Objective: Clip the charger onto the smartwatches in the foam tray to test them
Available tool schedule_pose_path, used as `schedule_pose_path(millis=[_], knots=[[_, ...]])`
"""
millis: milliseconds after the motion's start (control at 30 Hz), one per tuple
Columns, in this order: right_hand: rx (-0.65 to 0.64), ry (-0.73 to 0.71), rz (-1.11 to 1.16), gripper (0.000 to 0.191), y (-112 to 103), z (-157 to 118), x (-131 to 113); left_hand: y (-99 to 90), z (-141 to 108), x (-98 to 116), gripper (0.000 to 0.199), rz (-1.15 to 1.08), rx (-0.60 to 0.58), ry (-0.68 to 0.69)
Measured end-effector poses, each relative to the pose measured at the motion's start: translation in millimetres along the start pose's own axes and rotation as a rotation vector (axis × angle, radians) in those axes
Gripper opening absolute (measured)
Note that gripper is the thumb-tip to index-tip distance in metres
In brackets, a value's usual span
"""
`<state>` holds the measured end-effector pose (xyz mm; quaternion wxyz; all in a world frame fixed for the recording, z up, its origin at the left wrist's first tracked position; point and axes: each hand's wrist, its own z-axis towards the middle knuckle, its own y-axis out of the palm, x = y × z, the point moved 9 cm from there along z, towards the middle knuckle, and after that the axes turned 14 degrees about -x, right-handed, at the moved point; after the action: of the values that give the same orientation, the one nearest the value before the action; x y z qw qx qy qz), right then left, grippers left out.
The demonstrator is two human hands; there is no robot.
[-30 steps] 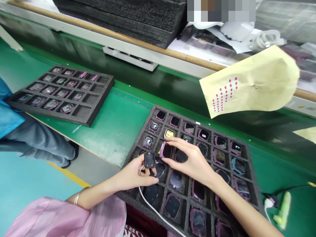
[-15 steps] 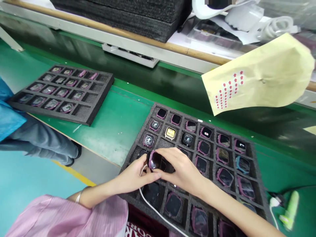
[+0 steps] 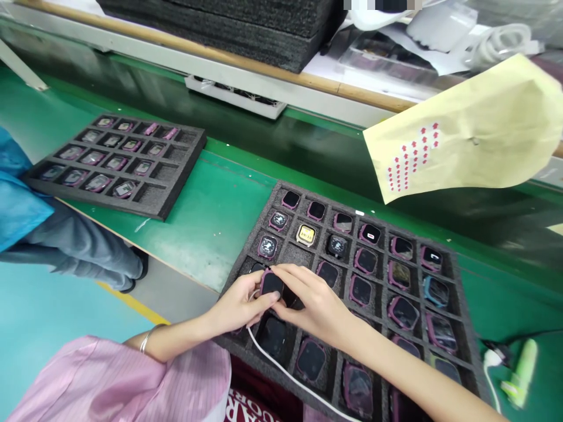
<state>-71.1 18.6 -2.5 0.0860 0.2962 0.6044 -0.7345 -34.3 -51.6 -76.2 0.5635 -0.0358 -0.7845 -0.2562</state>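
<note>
Between my hands is a purple smartwatch case [image 3: 271, 283] with a dark screen, held above the near-left part of a dark foam tray [image 3: 295, 254]. My left hand [image 3: 246, 299] grips it from the left, thumb lying across the screen's lower edge. A white cable [image 3: 281, 378] runs from my left fingers down along the tray's near edge; its end is hidden behind the watch. My right hand [image 3: 314, 299] closes on the watch's right side with fingertips and thumb. Around them, tray compartments hold several watches, among them one with a lit yellow face [image 3: 306, 234].
A second foam tray [image 3: 165, 196] of watches lies at the left, near a person in blue [image 3: 21, 193]. Yellow paper [image 3: 470, 140] hangs from the shelf at the right. A green tube-like object [image 3: 523, 372] and a white plug [image 3: 495, 356] lie right of the near tray.
The watch has turned so its screen faces up more, and my left thumb has moved up onto the screen. The view has shifted slightly.
</note>
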Motion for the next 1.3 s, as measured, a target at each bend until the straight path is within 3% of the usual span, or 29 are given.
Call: schedule_pose_path(millis=[300, 1300], knots=[[0.143, -0.052, 0.123, 0.050, 7, -10, 5, 1.0, -3, -3, 0.040, 0.017, -0.026, -0.023], [0.153, -0.042, 0.011, 0.044, 2, -12, -2, 1.9, -4, -6, 0.036, -0.008, -0.054, -0.033]])
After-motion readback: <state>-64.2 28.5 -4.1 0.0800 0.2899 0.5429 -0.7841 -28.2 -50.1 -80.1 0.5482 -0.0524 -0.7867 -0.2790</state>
